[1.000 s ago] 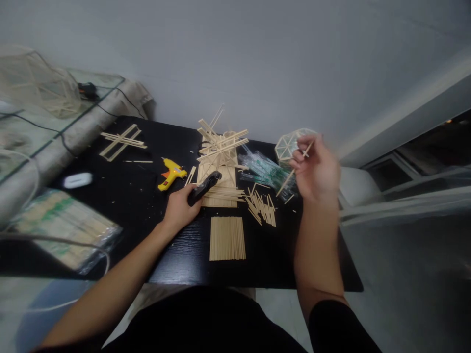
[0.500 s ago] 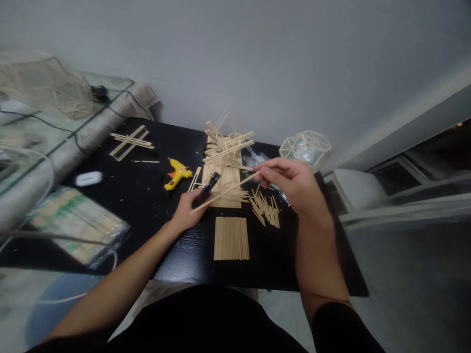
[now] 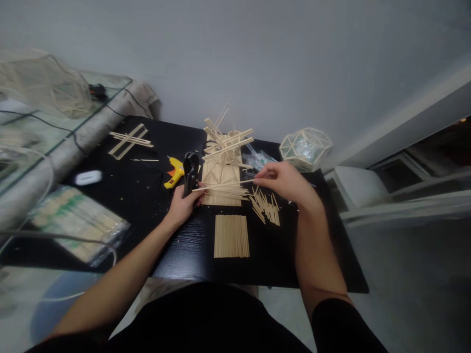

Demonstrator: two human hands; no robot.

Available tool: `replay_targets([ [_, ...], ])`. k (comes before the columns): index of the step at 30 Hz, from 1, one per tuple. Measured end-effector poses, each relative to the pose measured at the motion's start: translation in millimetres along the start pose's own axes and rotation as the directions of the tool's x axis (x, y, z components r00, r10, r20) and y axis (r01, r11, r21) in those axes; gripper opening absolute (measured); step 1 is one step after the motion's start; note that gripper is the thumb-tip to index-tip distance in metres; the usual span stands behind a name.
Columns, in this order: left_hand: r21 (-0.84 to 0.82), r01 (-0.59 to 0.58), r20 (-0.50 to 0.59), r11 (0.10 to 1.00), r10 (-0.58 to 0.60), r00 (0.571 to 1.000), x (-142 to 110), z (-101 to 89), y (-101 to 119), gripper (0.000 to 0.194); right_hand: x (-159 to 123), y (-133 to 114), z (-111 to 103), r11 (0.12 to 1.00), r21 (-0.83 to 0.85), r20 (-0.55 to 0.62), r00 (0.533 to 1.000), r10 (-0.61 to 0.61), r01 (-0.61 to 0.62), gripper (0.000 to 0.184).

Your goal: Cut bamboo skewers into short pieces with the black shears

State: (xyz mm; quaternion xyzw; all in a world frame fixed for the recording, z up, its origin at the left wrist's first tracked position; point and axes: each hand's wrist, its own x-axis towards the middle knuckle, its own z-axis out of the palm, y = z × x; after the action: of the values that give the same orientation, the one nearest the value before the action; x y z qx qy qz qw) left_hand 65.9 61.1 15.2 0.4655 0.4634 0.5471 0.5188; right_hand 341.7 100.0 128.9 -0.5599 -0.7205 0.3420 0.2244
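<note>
My left hand (image 3: 183,203) is closed around a black plier-like tool (image 3: 191,172), held upright with its head up; its exact kind is unclear. Between the fingertips of my right hand (image 3: 281,180) is one end of a thin wooden stick (image 3: 230,185). The stick runs nearly level to the left, and its far end reaches the tool near my left thumb. Under it, loose long sticks lie across a mat of sticks side by side (image 3: 222,200). Closer to me is a square panel of sticks (image 3: 231,236). Short cut pieces (image 3: 268,208) are heaped below my right hand.
A yellow glue gun (image 3: 175,172) lies just left of the tool. Crossed stick frames (image 3: 130,140) and a bagged bundle of sticks (image 3: 79,223) are on the left. Behind stands a jumbled stick structure (image 3: 224,147); a geometric stick frame (image 3: 305,148) is at the back right.
My left hand has turned the black tool upright and moved slightly up and left. The stick has swung from slanting to nearly level, its left end rising to the tool.
</note>
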Motion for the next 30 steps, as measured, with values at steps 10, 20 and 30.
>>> replay_targets([
  [10,-0.178,0.000,-0.030,0.984,-0.006,1.000,4,-7.3,-11,0.018,5,3,13,0.972,-0.233,0.354,0.933,0.065,0.021,0.004],
  [20,-0.202,0.007,-0.094,0.979,-0.026,0.995,6,-3.7,-1,0.024,5,-6,48,0.951,-0.257,0.606,0.795,0.023,0.169,0.014],
  [30,0.162,-0.082,-0.090,0.983,0.098,0.991,4,-4.5,-15,0.031,-2,-7,76,0.989,-0.027,0.604,0.790,-0.102,0.148,0.012],
])
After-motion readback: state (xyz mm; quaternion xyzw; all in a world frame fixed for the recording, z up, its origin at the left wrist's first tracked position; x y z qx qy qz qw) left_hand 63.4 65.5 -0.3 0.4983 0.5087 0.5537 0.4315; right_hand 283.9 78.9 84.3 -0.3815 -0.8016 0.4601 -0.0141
